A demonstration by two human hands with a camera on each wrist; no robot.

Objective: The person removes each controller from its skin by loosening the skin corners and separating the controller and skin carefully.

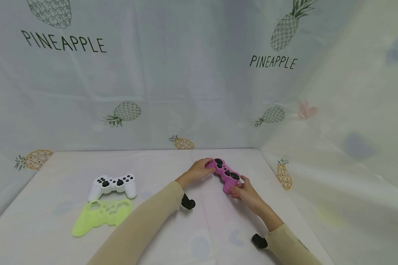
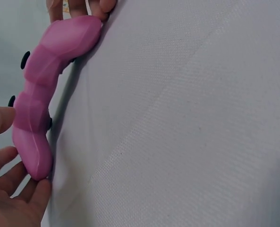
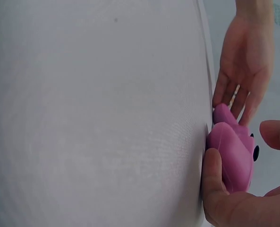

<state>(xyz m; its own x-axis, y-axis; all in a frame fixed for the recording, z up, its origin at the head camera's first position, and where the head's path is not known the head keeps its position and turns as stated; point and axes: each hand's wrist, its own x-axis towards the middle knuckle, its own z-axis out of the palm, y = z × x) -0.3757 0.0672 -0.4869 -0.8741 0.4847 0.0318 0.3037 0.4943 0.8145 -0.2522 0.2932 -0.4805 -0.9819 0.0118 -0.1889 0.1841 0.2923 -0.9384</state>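
Observation:
A pink game controller with black buttons and sticks lies slantwise between both hands at the table's far right. My left hand holds its far-left grip; in the left wrist view, the thumb touches its side and the fingers curl under the end. My right hand holds the nearer right grip, with a finger along the underside in the right wrist view. The pink body is right by the cloth; whether it bears on it I cannot tell.
To the left lies a white game controller with black sticks. Just in front of it is a flat yellow-green silicone controller cover, partly behind the left sleeve. White cloth covers the table, and a pineapple-print curtain hangs behind.

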